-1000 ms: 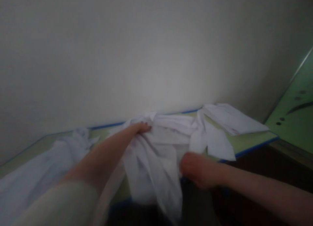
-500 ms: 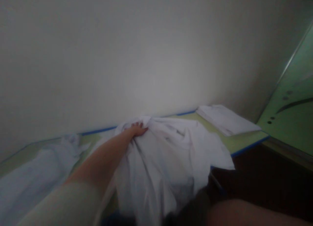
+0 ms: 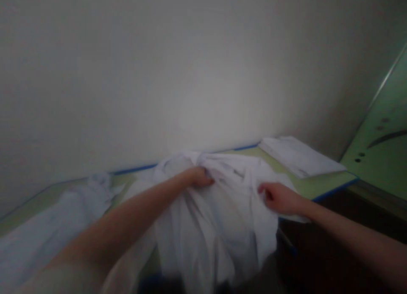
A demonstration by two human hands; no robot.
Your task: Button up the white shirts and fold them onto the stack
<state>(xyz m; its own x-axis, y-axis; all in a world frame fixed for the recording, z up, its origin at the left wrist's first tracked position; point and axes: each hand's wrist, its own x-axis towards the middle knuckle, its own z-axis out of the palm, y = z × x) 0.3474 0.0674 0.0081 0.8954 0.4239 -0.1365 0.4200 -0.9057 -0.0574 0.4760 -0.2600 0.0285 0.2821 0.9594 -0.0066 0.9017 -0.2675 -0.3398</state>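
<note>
A crumpled white garment [image 3: 219,226] is spread over the green table and hangs down over its front edge toward me. It looks like a shirt, though blur hides its details. My left hand [image 3: 202,176] reaches to its upper middle, fingers closed on a fold of the fabric. To the right, my right hand [image 3: 280,198] is curled, with thumb and forefinger pinching the garment's right part. The fingertips of both hands are partly hidden or smeared.
Another crumpled white cloth [image 3: 68,215] lies on the left. A folded white cloth [image 3: 302,156] rests at the back right of the blue-edged green table [image 3: 321,186]. Behind is a plain wall [image 3: 203,73]; a green panel [image 3: 384,150] stands on the right.
My right hand has come in from the lower right to the garment's right side. My left hand has shifted right and closed from a spread position. The view has turned slightly left.
</note>
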